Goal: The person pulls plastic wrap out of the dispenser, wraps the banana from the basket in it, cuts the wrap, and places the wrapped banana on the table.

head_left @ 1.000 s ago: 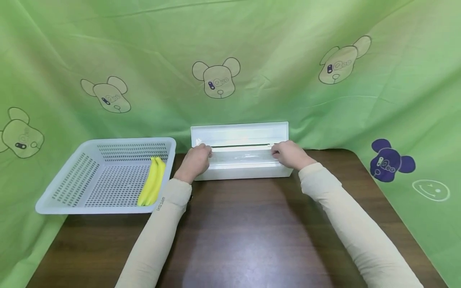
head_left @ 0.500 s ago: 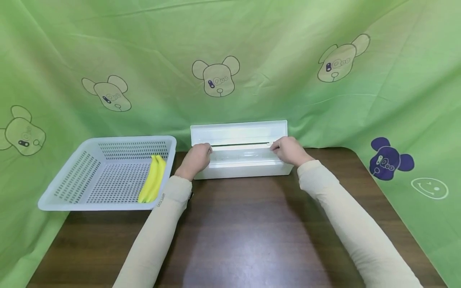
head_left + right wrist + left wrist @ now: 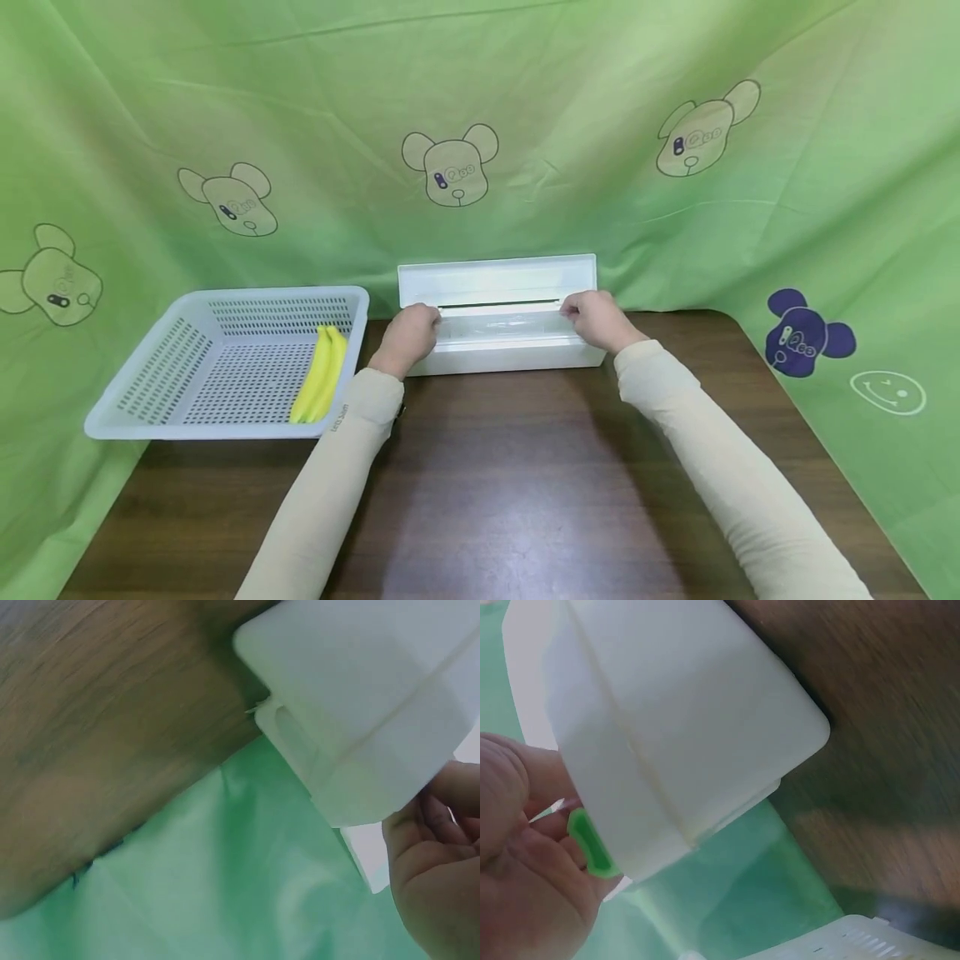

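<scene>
A long white plastic wrap dispenser [image 3: 517, 359] stands at the back of the table with its lid [image 3: 495, 281] raised. Clear plastic wrap [image 3: 498, 326] shows as a shiny sheet along its top. At the dispenser's left end, my left hand [image 3: 408, 335] pinches the wrap's edge. My right hand [image 3: 597, 319] pinches it near the right end, fingers curled down at the rim. In the left wrist view a small green piece [image 3: 592, 844] sits by the dispenser's wall, right beside the left fingers. Most of the pinched wrap is hidden behind the fingers.
To the left, a pale plastic basket [image 3: 225, 432] holds two yellow bananas [image 3: 318, 375]. A green curtain [image 3: 562, 192] with bear prints hangs close behind the dispenser. The brown wooden table [image 3: 510, 500] stretches in front, under both forearms.
Both hands stay at the ends of the dispenser, the right one shifting very slightly. The shine on the wrap between them has changed. The camera view has moved a little.
</scene>
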A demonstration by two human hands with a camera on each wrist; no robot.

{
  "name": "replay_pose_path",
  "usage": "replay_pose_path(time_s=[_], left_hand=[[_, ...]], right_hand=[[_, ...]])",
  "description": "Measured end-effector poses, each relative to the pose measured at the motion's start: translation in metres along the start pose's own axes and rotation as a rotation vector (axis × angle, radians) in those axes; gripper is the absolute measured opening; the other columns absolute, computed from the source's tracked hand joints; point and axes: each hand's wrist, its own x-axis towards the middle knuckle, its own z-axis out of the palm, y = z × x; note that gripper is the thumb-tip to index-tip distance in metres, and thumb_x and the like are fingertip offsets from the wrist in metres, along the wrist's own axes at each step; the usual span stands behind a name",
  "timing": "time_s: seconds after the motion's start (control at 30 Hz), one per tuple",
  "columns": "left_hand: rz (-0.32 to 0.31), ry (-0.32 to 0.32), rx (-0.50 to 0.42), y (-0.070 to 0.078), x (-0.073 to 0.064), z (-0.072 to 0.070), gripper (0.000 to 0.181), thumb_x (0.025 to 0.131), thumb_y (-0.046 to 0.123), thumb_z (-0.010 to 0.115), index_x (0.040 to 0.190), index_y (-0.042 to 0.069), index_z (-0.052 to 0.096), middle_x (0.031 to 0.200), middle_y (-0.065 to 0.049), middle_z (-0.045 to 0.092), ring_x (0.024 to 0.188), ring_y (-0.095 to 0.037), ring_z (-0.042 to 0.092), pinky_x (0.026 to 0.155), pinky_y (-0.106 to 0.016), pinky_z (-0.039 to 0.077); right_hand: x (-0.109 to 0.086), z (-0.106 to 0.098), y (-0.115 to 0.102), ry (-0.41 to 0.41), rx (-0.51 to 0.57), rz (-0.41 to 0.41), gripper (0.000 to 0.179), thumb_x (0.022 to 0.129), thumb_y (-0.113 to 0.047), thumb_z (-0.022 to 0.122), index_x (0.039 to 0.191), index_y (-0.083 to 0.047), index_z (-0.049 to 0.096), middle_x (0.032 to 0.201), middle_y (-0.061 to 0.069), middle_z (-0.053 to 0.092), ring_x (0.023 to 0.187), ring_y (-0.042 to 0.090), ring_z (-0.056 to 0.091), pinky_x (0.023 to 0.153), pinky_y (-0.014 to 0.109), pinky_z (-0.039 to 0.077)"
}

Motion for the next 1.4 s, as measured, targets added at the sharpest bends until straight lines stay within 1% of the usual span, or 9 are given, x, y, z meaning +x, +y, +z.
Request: replay_pose_path(time_s=[0.13, 0.3, 0.53, 0.7, 0.83, 0.93, 1.07, 1.3, 1.4], left_hand=[[0.004, 0.05, 0.078, 0.0016, -0.0011, 0.0044, 0.046, 0.094, -0.011, 0.052, 0.059, 0.014, 0.036, 0.061, -0.001, 0.04, 0.06, -0.017, 0.035, 0.052, -0.031, 0.037], [-0.016, 0.092, 0.118, 0.0034, -0.0039, 0.0067, 0.046, 0.094, -0.009, 0.053, 0.056, 0.013, 0.039, 0.057, -0.003, 0.045, 0.056, -0.016, 0.039, 0.049, -0.033, 0.045], [-0.032, 0.096, 0.191, 0.0029, -0.0055, 0.0085, 0.038, 0.095, -0.009, 0.054, 0.062, 0.009, 0.054, 0.066, -0.009, 0.06, 0.06, -0.022, 0.059, 0.054, -0.038, 0.053], [0.015, 0.127, 0.293, 0.0033, -0.0064, 0.0087, 0.036, 0.091, -0.009, 0.057, 0.06, 0.009, 0.055, 0.061, -0.008, 0.06, 0.06, -0.026, 0.063, 0.059, -0.041, 0.056], [0.032, 0.156, 0.351, 0.0032, -0.0062, 0.0071, 0.034, 0.088, -0.009, 0.059, 0.06, 0.009, 0.056, 0.061, -0.008, 0.06, 0.064, -0.028, 0.063, 0.065, -0.042, 0.055], [0.011, 0.159, 0.316, 0.0027, -0.0055, 0.0055, 0.027, 0.087, -0.009, 0.061, 0.065, 0.007, 0.06, 0.066, -0.009, 0.061, 0.07, -0.031, 0.062, 0.068, -0.043, 0.054], [-0.001, 0.157, 0.268, 0.0014, -0.0045, 0.0052, 0.02, 0.086, -0.009, 0.061, 0.071, 0.005, 0.063, 0.071, -0.011, 0.062, 0.075, -0.033, 0.061, 0.069, -0.045, 0.053], [-0.031, 0.171, 0.21, 0.0001, -0.0033, 0.0059, 0.012, 0.085, -0.008, 0.061, 0.08, 0.003, 0.065, 0.079, -0.013, 0.063, 0.081, -0.034, 0.061, 0.064, -0.046, 0.053], [-0.044, 0.178, 0.17, 0.0004, -0.0027, 0.0039, 0.014, 0.085, -0.008, 0.059, 0.085, 0.003, 0.067, 0.083, -0.013, 0.064, 0.082, -0.033, 0.061, 0.062, -0.045, 0.054]], right_hand=[[-0.0032, 0.0041, -0.0016, 0.03, -0.022, -0.003, 0.021, 0.093, 0.01, 0.056, 0.105, 0.008, 0.073, 0.106, 0.022, 0.072, 0.102, 0.04, 0.067, 0.092, 0.051, 0.052], [-0.0063, 0.0067, -0.0028, 0.061, -0.011, 0.011, 0.026, 0.09, 0.013, 0.054, 0.107, 0.008, 0.073, 0.109, 0.023, 0.071, 0.105, 0.042, 0.066, 0.093, 0.051, 0.052], [-0.0088, 0.0043, -0.0027, 0.074, -0.044, 0.049, 0.03, 0.087, 0.016, 0.053, 0.107, 0.007, 0.073, 0.109, 0.025, 0.07, 0.106, 0.043, 0.065, 0.092, 0.052, 0.052], [-0.0092, 0.004, -0.0012, 0.088, -0.122, 0.045, 0.029, 0.087, 0.015, 0.051, 0.105, 0.006, 0.072, 0.101, 0.025, 0.071, 0.096, 0.041, 0.067, 0.082, 0.052, 0.055], [-0.0079, 0.0045, -0.0006, 0.11, -0.195, 0.022, 0.027, 0.082, 0.017, 0.05, 0.096, 0.005, 0.07, 0.088, 0.021, 0.069, 0.081, 0.037, 0.066, 0.07, 0.051, 0.055], [-0.0071, 0.0049, 0.0002, 0.121, -0.223, 0.012, 0.026, 0.079, 0.018, 0.051, 0.092, 0.004, 0.069, 0.084, 0.02, 0.068, 0.077, 0.037, 0.066, 0.066, 0.05, 0.055], [-0.0076, 0.0056, 0.0023, 0.137, -0.215, 0.007, 0.027, 0.079, 0.018, 0.052, 0.095, 0.005, 0.07, 0.087, 0.021, 0.069, 0.079, 0.038, 0.066, 0.069, 0.05, 0.056], [-0.0104, 0.0056, 0.0057, 0.191, -0.117, -0.01, 0.022, 0.088, 0.014, 0.055, 0.101, 0.007, 0.071, 0.095, 0.024, 0.07, 0.089, 0.041, 0.067, 0.081, 0.052, 0.055], [-0.0107, 0.0038, 0.0051, 0.222, -0.081, -0.027, 0.019, 0.09, 0.013, 0.057, 0.101, 0.008, 0.071, 0.097, 0.025, 0.07, 0.091, 0.042, 0.067, 0.083, 0.052, 0.054]])
